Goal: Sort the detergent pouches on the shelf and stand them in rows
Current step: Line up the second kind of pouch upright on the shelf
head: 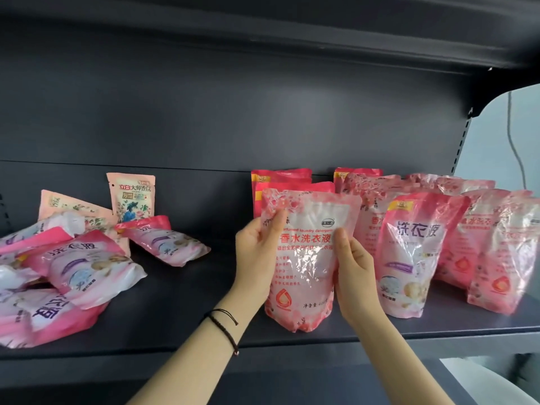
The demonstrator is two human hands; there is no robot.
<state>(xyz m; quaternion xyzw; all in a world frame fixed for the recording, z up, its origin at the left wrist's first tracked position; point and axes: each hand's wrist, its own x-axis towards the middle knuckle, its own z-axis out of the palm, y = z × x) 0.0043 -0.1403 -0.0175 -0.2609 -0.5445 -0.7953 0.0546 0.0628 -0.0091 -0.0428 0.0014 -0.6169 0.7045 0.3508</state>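
Note:
A pink rose-print detergent pouch [306, 258] stands upright near the front edge of the dark shelf [181, 325]. My left hand [257, 255] grips its left side, thumb on the front. My right hand [355, 273] grips its right side. Behind it stand two red-topped pouches [280, 179]. To its right stands a pink pouch with large dark lettering [415, 252], among several more upright pink pouches [496, 252]. On the left, a loose heap of pink pouches [76, 267] lies flat.
A pale floral pouch [131, 197] stands at the back left, with another one [70, 206] leaning beside it. A single pink pouch [163, 239] lies flat in the shelf's middle left. The upper shelf [292, 30] overhangs. A cable [514, 147] hangs at the far right.

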